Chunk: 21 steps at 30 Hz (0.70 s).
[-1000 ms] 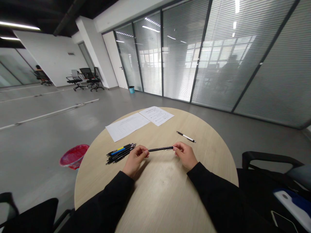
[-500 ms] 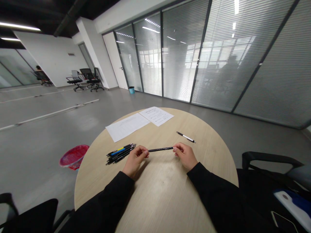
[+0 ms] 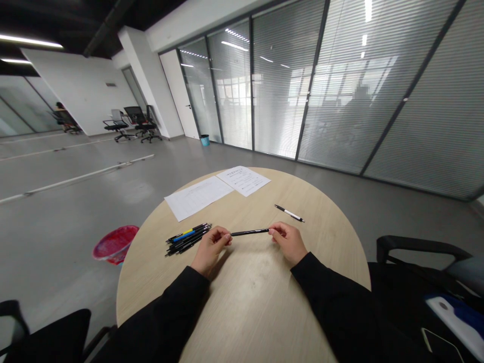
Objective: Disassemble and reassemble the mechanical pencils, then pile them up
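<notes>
One black pen (image 3: 249, 232) is spanning the gap between two hands over one round table (image 3: 257, 302): the left hand (image 3: 209, 248) is pinching one end between thumb and fingers, the right hand (image 3: 290, 242) the other, seemingly so that both ends are being supported and the middle is showing uncovered. One pile of pens (image 3: 187, 239) is lying just beside the left hand, apparently grouped for compactness; overlap is preventing an exact count, though one yellow and one blue section are showing. One black-and-white pen (image 3: 289, 213) is lying apart, beyond the right hand. Two paper sheets (image 3: 198, 198) are resting side by side toward the far edge, presumably out of the hands' way.
</notes>
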Each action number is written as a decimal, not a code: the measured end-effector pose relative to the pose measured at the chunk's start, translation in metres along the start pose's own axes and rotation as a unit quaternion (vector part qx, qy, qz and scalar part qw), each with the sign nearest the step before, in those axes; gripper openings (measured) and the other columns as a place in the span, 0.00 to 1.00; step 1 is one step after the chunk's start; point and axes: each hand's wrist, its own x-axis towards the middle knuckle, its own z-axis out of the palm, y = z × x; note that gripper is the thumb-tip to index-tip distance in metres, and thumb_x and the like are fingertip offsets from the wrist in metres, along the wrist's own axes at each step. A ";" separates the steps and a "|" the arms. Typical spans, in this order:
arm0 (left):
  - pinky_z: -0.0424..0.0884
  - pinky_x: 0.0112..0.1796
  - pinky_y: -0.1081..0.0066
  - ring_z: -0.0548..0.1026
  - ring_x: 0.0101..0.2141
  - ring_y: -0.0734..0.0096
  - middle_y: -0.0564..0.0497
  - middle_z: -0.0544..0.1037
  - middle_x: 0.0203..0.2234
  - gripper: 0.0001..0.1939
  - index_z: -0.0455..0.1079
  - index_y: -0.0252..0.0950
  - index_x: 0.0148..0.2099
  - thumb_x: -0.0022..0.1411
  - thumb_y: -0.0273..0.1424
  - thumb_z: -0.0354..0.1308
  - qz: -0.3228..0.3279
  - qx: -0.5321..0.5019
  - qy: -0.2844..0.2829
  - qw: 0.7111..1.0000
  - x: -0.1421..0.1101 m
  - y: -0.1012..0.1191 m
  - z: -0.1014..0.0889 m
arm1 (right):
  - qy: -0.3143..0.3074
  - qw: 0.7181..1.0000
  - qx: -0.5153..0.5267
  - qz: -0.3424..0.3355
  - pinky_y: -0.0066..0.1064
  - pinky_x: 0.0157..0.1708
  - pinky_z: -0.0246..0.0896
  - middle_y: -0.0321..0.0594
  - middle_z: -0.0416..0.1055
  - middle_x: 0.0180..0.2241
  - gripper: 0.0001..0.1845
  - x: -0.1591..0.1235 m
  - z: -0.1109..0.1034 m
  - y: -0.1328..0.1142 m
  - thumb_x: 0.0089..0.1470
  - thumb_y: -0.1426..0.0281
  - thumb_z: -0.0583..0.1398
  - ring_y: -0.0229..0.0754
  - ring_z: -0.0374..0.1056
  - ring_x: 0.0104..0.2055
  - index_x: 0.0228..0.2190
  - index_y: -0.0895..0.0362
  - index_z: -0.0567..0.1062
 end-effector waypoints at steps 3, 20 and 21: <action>0.66 0.30 0.73 0.71 0.25 0.74 0.54 0.74 0.22 0.11 0.70 0.34 0.31 0.54 0.37 0.65 -0.004 0.004 0.000 1.000 0.000 0.001 0.001 | 0.009 1.000 0.005 -0.013 0.31 0.30 0.68 0.41 0.76 0.30 0.12 0.000 0.001 0.002 0.52 0.63 0.62 0.41 0.70 0.28 0.35 0.58 0.78; 0.68 0.31 0.73 0.72 0.26 0.73 0.53 0.75 0.23 0.10 0.71 0.34 0.32 0.54 0.35 0.65 -0.004 -0.009 0.011 1.000 -0.001 0.001 0.001 | -0.006 1.000 -0.003 -0.001 0.31 0.30 0.65 0.39 0.74 0.28 0.09 -0.001 0.001 0.001 0.52 0.65 0.61 0.40 0.69 0.27 0.33 0.57 0.76; 0.68 0.31 0.73 0.72 0.26 0.73 0.53 0.75 0.23 0.10 0.71 0.34 0.32 0.54 0.35 0.65 -0.004 -0.012 0.011 1.000 -0.001 0.001 0.001 | -0.007 1.000 -0.001 0.000 0.31 0.30 0.66 0.39 0.74 0.28 0.09 -0.001 0.001 0.000 0.52 0.65 0.61 0.40 0.69 0.27 0.33 0.57 0.76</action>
